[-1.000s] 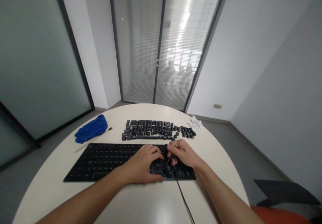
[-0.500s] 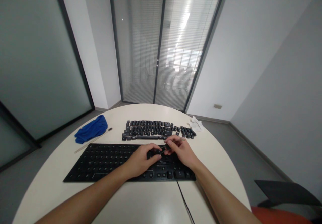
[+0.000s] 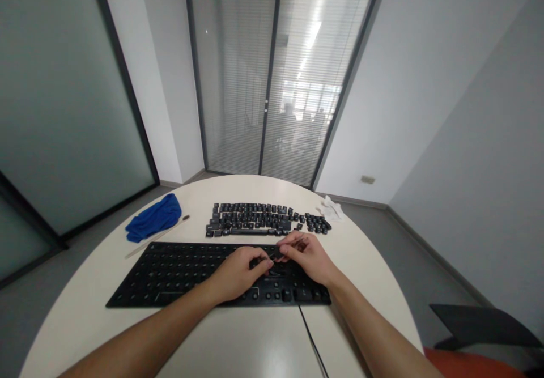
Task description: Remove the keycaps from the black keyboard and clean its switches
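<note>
A black keyboard (image 3: 178, 270) lies in front of me, most of its keycaps off, a few still seated at its lower right. Over its right half my left hand (image 3: 240, 273) is closed, thumb and index fingertip pressed together at a small thin piece too fine to name. My right hand (image 3: 305, 255) pinches what looks like a black keycap (image 3: 277, 251), its fingers nearly meeting the left fingertips. Beyond the keyboard, loose keycaps (image 3: 250, 217) lie in rows, with a long spacebar keycap (image 3: 249, 232) along their near side.
On the round white table (image 3: 238, 338), a blue cloth (image 3: 155, 218) and a thin brush (image 3: 157, 236) lie at the left. A crumpled white tissue (image 3: 332, 209) sits at the far right. The keyboard's cable (image 3: 312, 341) runs toward me. A chair (image 3: 484, 327) stands at the right.
My right hand has tilted slightly and the black keycap in it has shifted a little left. My left fingertips have closed closer together. The keyboard and loose keycaps are unmoved.
</note>
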{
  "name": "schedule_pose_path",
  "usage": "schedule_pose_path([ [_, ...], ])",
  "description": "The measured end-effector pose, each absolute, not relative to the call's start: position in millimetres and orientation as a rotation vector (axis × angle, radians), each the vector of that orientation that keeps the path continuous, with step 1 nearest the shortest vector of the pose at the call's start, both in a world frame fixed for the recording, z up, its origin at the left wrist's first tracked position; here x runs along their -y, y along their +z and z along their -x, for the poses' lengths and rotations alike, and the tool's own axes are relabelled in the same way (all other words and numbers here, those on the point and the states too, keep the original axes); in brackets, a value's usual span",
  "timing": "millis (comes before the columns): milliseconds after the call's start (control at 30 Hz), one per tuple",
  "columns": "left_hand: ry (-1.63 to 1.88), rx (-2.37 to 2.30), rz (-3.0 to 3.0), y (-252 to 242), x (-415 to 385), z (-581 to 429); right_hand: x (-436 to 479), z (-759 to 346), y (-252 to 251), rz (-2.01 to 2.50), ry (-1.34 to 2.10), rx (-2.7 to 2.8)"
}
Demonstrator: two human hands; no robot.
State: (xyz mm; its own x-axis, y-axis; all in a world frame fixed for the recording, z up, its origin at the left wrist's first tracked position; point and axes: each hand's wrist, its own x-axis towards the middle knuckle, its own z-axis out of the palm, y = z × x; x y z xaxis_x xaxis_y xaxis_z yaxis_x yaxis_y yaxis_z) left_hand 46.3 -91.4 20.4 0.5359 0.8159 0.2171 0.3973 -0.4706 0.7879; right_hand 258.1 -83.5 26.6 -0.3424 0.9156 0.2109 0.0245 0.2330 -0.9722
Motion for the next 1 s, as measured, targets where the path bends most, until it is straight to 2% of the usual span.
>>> schedule_pose_path([
  [267,0.782,-0.921,-2.015,16.7,87.4,-42.0,80.2,-262.3,26.6,0.922,1.237,1.586],
  [533,0.788,-0.983,-2.115,16.4,89.0,-44.9,75.6,-273.7,34.9,0.922,1.084,1.482],
  [700,0.993,-1.006,-2.216,4.9,85.5,-44.0,69.4,-278.2,36.8,0.792,0.99,1.337],
  [1000,0.874,-1.027,-2.318,0.7,86.4,-44.2,79.7,-268.1,37.4,1.122,0.513,1.979],
])
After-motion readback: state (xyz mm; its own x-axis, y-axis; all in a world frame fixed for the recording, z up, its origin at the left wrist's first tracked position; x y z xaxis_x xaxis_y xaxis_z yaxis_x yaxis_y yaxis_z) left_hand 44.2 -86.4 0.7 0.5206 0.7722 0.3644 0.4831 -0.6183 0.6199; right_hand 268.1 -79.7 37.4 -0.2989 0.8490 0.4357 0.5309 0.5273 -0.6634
